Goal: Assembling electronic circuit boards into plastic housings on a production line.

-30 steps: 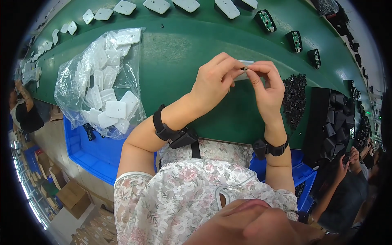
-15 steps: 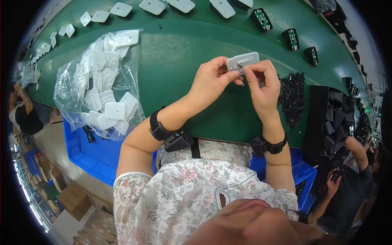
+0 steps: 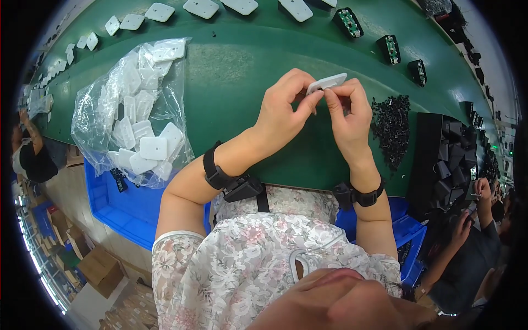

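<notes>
Between my two hands, above the green table, I hold a white plastic cover point(image 3: 328, 81), now tilted so that mostly its edge shows. My left hand point(image 3: 287, 102) grips its left end, thumb below and fingers behind. The fingers of my right hand point(image 3: 350, 105) are closed at its lower right side, thumb tip near my left thumb. A small dark part shows where the thumbs meet, largely hidden by them. Just right of my right hand lies a pile of small black parts point(image 3: 391, 129).
A clear plastic bag point(image 3: 132, 110) of white covers lies to the left. Along the far side stand white-topped units point(image 3: 202, 7) and black housings with green circuit boards point(image 3: 391, 49). A black box point(image 3: 426, 157) of black housings stands right, beside a co-worker's hands. Blue bins point(image 3: 124, 212) sit below the table edge.
The white cover has tipped from showing its face to nearly edge-on. My thumbs have come closer together on it. At the right, the co-worker's hands have shifted.
</notes>
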{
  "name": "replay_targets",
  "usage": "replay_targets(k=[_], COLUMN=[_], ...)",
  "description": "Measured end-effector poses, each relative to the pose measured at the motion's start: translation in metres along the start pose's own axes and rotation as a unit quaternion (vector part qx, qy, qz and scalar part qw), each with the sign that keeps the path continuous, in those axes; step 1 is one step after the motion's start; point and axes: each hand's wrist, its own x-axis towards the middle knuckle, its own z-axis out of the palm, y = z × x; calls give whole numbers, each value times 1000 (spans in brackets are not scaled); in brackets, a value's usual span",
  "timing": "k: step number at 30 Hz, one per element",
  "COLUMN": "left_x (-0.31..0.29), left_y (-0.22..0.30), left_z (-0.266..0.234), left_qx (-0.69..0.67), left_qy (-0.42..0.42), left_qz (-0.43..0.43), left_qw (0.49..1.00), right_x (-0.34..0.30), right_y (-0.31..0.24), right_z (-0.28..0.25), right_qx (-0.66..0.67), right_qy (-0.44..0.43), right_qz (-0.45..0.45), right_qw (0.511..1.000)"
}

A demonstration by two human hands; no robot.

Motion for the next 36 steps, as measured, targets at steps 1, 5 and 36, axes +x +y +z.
replay_targets(k=[1,5,36], left_x=[0,0,37], left_y=[0,1,-39], left_z=[0,-2,-33], left_qx=[1,-80,357], left_qy=[0,0,58], left_qz=[0,-49,65], left_qw=[1000,996,930], right_x=[0,8,167], right_y=[0,-7,82], right_z=[-2,-16,-9], right_qx=[1,-13,-426], right_qy=[1,76,-69], right_qz=[0,-1,79], right_qw=[1000,997,899])
